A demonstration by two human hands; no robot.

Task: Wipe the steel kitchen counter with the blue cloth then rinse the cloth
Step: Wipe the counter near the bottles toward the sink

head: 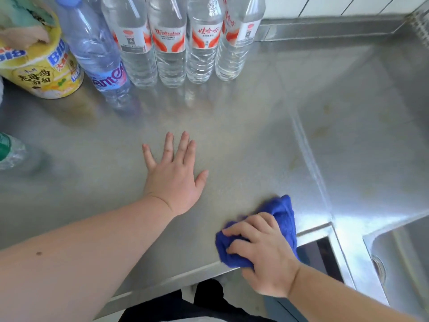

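The blue cloth [282,211] lies bunched on the steel counter [243,140] near its front edge, at the lower right. My right hand [262,249] covers most of the cloth, its fingers curled round it and pressing it onto the steel. My left hand [173,175] lies flat on the counter in the middle, fingers spread and straight, holding nothing. It is about a hand's width to the left of the cloth.
Several clear water bottles [170,40] stand in a row at the back. A yellow packet [41,66] sits at the back left, and another bottle [10,151] pokes in at the left edge. The sink basin [404,256] opens at the right.
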